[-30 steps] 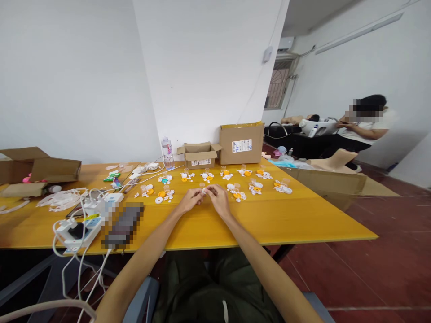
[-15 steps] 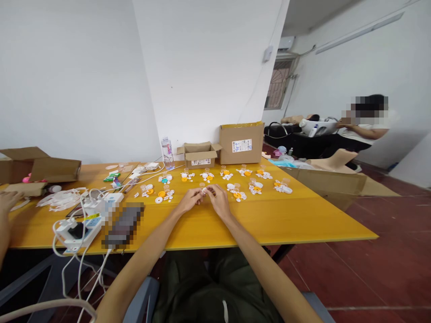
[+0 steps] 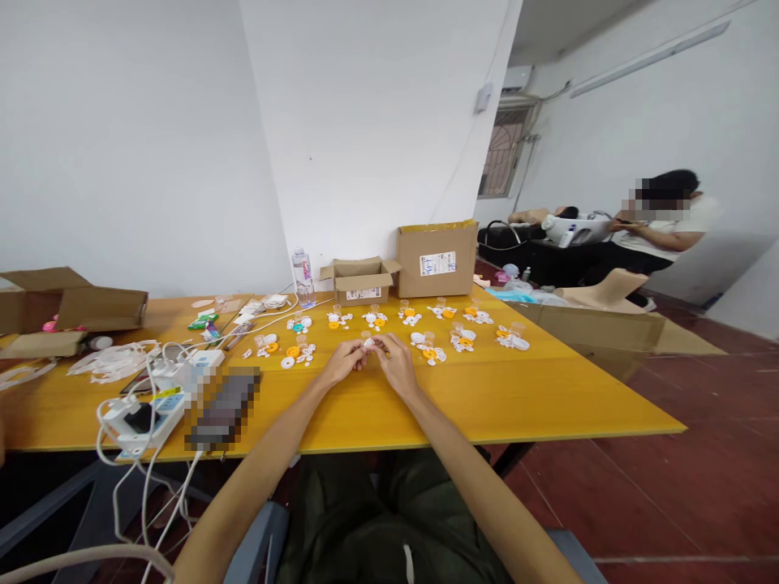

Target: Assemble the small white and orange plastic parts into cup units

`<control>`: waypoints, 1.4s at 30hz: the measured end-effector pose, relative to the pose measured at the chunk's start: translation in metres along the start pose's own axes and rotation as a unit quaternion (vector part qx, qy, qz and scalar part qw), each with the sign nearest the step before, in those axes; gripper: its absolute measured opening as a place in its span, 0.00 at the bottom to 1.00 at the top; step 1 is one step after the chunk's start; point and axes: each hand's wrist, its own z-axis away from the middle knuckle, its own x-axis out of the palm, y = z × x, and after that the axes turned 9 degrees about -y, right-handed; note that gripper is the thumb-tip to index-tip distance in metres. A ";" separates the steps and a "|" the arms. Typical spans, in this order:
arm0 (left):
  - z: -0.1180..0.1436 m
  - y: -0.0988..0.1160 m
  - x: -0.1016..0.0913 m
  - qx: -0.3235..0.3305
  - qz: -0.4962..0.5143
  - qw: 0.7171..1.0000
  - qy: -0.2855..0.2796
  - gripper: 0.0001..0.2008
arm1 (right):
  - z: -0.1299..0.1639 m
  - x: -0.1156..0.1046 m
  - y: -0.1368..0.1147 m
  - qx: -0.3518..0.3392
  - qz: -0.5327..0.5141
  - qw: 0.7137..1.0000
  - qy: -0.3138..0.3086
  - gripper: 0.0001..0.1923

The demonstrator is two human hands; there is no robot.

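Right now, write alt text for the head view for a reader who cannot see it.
Two bare hands, left hand and right hand, meet over a yellow table, pinching a small white part between the fingertips. Beyond them lie rows of small white and orange parts, with cardboard boxes by the wall.

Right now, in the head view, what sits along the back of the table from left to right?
Open flat cardboard box → water bottle → small open box → big closed box.

White walls (image 3: 122, 146) w/ barred window (image 3: 500, 150), dark red floor (image 3: 669, 487), yellow table (image 3: 487, 397), wall AC (image 3: 517, 79).
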 end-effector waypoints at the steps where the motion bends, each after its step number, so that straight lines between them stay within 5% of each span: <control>1: 0.000 0.000 0.000 0.001 0.002 1.000 -0.001 0.10 | 0.000 0.000 0.000 -0.001 0.003 1.000 0.001 0.09; 42: 0.002 0.000 0.001 0.012 0.001 1.000 -0.006 0.12 | 0.002 0.001 -0.003 -0.016 0.038 0.999 0.002 0.10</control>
